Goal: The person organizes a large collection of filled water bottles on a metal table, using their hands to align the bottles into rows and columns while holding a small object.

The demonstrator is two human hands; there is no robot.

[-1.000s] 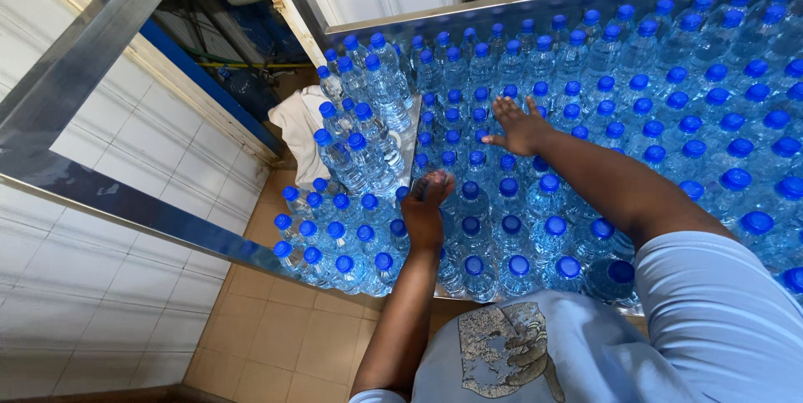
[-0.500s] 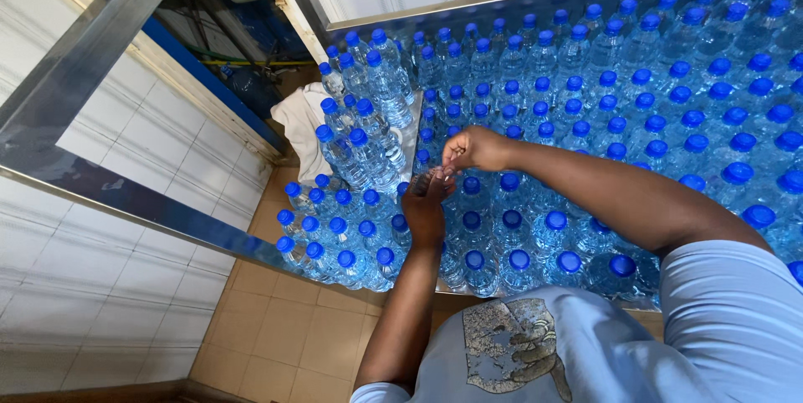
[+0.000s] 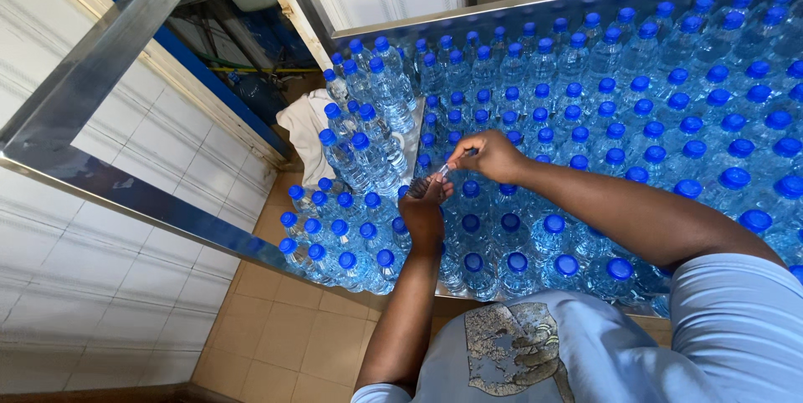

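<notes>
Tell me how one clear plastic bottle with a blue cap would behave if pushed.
The clear plastic bottle with a blue cap looks filled, so probably heavy for its size. Tall and narrow, it could tip, though tightly packed neighbouring bottles would likely hold it upright.

Too many blue-capped water bottles [image 3: 617, 110] to count, two hands, one white cloth [image 3: 303, 127]

The small clear thing [image 3: 441, 172] pinched between both grips is too small to tell; bottles [image 3: 778, 118] right of them run off-frame.
</notes>
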